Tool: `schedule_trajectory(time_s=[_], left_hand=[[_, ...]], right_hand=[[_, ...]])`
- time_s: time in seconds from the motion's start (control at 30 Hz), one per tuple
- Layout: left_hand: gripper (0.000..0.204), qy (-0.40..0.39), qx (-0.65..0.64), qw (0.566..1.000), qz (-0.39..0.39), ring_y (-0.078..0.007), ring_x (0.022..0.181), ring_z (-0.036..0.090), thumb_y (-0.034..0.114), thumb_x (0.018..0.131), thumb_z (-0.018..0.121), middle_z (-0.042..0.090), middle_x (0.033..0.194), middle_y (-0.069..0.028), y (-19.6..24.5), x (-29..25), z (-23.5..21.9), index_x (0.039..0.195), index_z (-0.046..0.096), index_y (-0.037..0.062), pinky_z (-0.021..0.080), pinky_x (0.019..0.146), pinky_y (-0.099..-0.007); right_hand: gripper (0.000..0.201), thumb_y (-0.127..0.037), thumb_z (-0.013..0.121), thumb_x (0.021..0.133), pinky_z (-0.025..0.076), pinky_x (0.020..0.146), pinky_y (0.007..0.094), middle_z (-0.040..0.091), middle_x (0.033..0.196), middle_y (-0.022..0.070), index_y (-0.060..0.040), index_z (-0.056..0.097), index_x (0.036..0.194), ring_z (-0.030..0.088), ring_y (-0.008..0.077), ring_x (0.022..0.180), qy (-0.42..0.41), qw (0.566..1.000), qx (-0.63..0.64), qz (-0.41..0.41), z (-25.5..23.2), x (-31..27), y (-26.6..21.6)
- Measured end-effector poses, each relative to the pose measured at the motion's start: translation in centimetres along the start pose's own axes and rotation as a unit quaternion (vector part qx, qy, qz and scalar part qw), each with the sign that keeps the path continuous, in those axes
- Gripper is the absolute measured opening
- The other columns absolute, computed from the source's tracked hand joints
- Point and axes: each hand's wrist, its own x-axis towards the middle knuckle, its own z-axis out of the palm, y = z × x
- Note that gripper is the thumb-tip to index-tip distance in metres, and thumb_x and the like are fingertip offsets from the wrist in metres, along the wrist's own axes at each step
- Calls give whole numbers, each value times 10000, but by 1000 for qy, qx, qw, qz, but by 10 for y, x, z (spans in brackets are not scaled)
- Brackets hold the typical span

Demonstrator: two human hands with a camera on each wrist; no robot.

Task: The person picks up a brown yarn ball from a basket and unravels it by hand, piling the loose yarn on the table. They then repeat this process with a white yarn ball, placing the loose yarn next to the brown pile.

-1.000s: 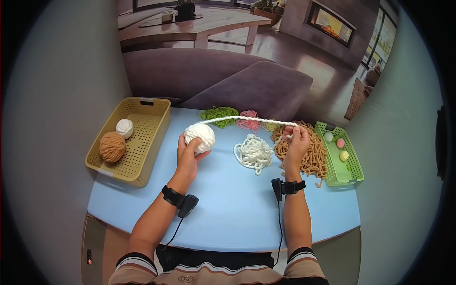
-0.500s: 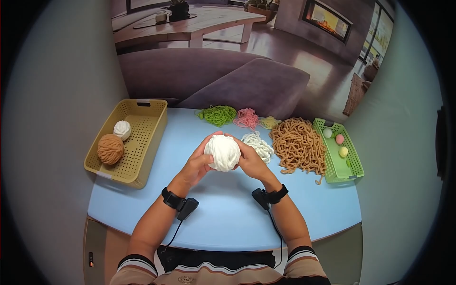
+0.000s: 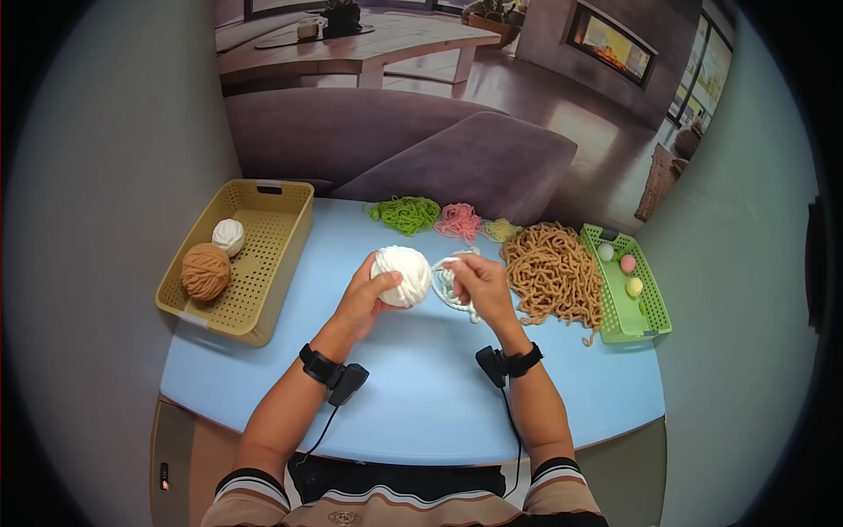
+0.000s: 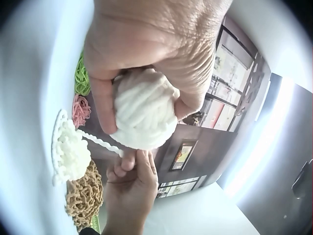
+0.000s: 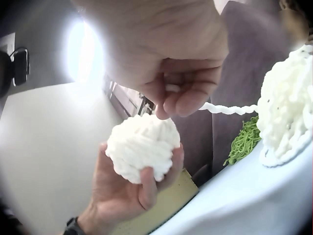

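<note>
My left hand grips a thick white ball of yarn above the table, the thumb across its near side and fingers round the far side. Just right of the ball, my right hand pinches a strand of the same white yarn between thumb and curled fingers. In the right wrist view that strand runs from the fingers to a loose white heap on the table. From the head, the right hand partly hides this heap.
A tan basket at the left holds a brown ball and a smaller white ball. Green, pink and pale yellow yarn lie along the back. Right of centre, a brown heap borders a green basket with small balls.
The right hand first came in from the far right, where it stretched a strand out, to the ball. It then drew slightly away, pinching yarn. The left hand moved the ball toward the middle.
</note>
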Motion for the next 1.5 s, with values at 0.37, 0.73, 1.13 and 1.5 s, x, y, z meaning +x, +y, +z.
schedule_trajectory(time_s=[0.37,0.73,1.13,1.5], left_hand=[[612,94,45,994,-34,-225,1133,648,310,903,662,605,1292,-117,-11,7,-11,1413,432,62,577,899,-393],[838,-149,32,988,-27,-246,1272,559,329,832,728,530,1388,-123,-6,-3,1,1520,341,48,525,989,-399],[730,-27,83,996,21,-235,1224,592,308,865,733,563,1343,-123,-9,-3,13,1451,398,32,550,958,-389],[657,95,-6,991,95,-219,1139,636,260,903,724,611,1256,-105,-14,5,4,1445,405,71,585,888,-389]], right_hand=[[439,-172,586,998,552,655,237,671,1223,156,-7,526,1400,697,135,847,205,968,-134,-64,-78,26,48],[408,-278,507,1055,517,550,225,705,1111,58,-64,578,1395,643,90,766,-197,977,34,67,1,4,9],[236,-204,613,1013,475,522,220,631,737,6,21,683,1002,564,60,590,40,998,39,0,18,0,12],[229,-210,606,1027,409,491,216,576,712,-19,2,674,974,517,43,620,304,948,-23,-96,-54,23,39]])
